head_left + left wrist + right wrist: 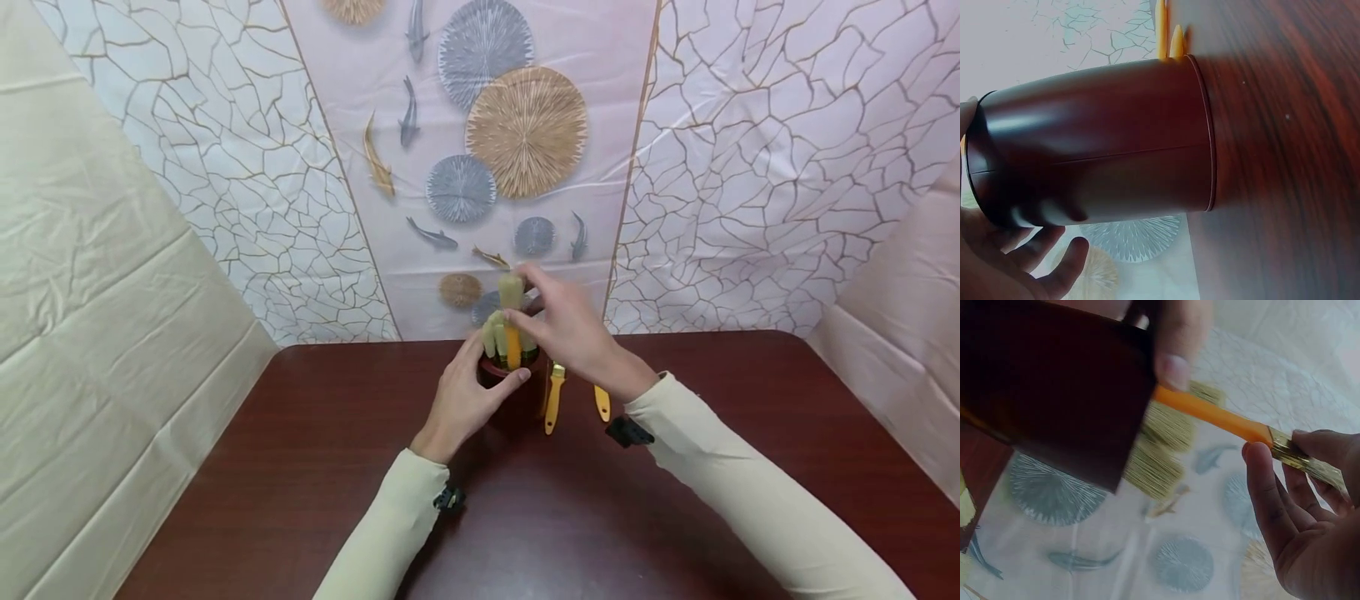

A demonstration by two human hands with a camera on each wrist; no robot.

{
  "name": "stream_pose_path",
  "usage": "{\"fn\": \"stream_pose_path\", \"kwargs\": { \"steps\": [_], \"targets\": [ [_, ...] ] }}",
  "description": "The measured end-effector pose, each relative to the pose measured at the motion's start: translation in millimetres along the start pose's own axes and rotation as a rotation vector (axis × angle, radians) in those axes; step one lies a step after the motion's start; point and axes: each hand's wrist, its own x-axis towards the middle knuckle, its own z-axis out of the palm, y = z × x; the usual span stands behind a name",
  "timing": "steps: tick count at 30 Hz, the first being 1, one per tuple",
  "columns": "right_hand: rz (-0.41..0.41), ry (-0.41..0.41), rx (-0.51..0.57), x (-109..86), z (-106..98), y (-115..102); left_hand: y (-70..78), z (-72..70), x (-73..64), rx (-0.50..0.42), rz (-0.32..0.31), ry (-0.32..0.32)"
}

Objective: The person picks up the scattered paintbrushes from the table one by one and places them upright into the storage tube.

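Observation:
A dark red cylindrical holder (1104,137) with a smooth, leather-like wall stands upright on the table. My left hand (461,400) grips it around the rim, thumb on the near side. Several paintbrushes (1163,425) stand inside with their pale bristles up; their handles are hidden in the holder. Over the opening, my right hand (570,321) pinches one more paintbrush (1222,419) at its gold metal band. Its bristles point up, and the lower end of its orange handle is at the rim, beside the left thumb (1175,369) in the right wrist view.
Right of the holder lies a yellow-handled paintbrush (553,404) on the dark wood table (315,467). Another yellow handle (602,402) shows partly behind my right wrist. A patterned cloth backdrop (420,275) rises behind the table's far edge.

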Motion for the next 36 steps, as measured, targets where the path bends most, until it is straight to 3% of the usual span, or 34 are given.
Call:
{"fn": "stream_pose_path", "kwargs": {
  "steps": [9, 13, 19, 22, 28, 33, 36],
  "targets": [
    [0.007, -0.164, -0.273, -8.7, 16, 9, 3.2, 5.9, 2.4, -0.03, 0.011, -0.007],
    [-0.008, -0.178, -0.352, -13.3, 23, 15, 3.3, 8.2, 3.9, -0.035, 0.032, 0.002],
    [0.015, -0.079, -0.297, -19.6, 33, 22, 2.7, 9.2, 3.7, -0.051, 0.016, -0.003],
    [-0.032, -0.045, -0.29, -24.6, 36, 26, 2.7, 10.0, 3.8, -0.058, 0.009, -0.016],
    [-0.094, -0.004, -0.272, -32.9, 19, 29, 3.0, 8.2, 4.3, -0.046, 0.017, -0.002],
    [-0.022, 0.057, -0.188, -33.6, -11, 36, 1.4, 5.6, 0.5, -0.047, 0.022, 0.016],
    [0.116, 0.057, -0.166, -33.5, -26, 49, 1.1, 5.6, -1.6, -0.051, 0.027, 0.02]
  ]
}}
